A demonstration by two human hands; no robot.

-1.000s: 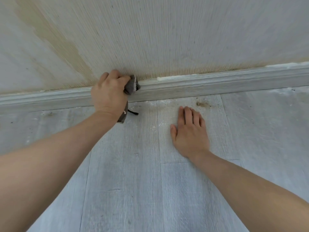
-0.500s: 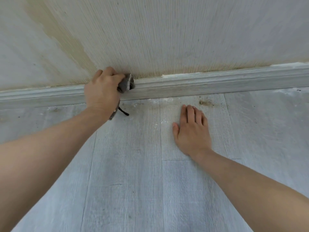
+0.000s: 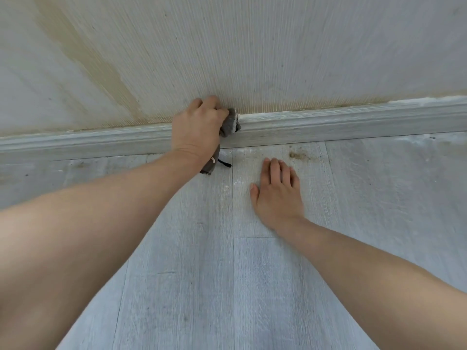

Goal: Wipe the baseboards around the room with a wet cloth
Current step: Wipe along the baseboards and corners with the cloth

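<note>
Cloth: grey cloth (image 3: 229, 125), bunched in left hand (image 3: 198, 127) grip.
Baseboard: ridged wood-grain baseboard (image 3: 328, 125), long axis left-right.
Right hand: right hand (image 3: 276, 192), flat on floor (image 3: 227, 286).

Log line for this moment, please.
step: wiping baseboard | left hand: grips grey cloth against top edge | right hand: flat on floor | dirt spot near right hand
</note>
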